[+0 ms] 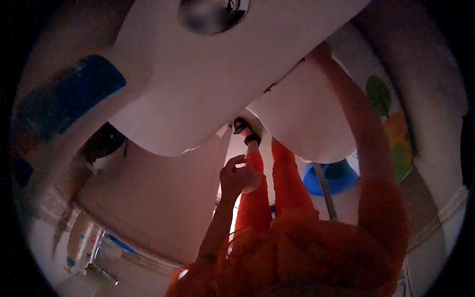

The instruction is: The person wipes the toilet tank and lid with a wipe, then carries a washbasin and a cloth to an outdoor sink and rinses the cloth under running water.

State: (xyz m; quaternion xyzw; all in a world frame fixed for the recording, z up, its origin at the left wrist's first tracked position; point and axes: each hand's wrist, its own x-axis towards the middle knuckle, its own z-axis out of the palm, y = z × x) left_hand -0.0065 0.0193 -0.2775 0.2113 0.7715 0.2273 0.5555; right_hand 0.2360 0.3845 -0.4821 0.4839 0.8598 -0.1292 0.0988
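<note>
My left hand (pixel 231 177) is in front of my orange-clad legs. Its fingers curl against a pale rounded thing (pixel 251 179) whose kind I cannot make out in the dim light. My right arm stretches up along the side of a white rounded panel (pixel 309 114). At the panel's upper edge is my right hand (pixel 321 50), its fingers hidden or lost in shadow. A larger smooth white fixture (pixel 193 84) meets the panel along a dark seam. Set into its top is a round shiny metal piece (pixel 213 15), partly blurred.
A blue tub (pixel 330 179) stands beyond the panel, near a grey bar (pixel 324 190). Something dark blue (pixel 74 94) lies to the left, above a dark round object (pixel 108 141). A leaf-patterned item (pixel 391 123) is at the right. My foot in a black sandal (pixel 245 129) is under the fixture.
</note>
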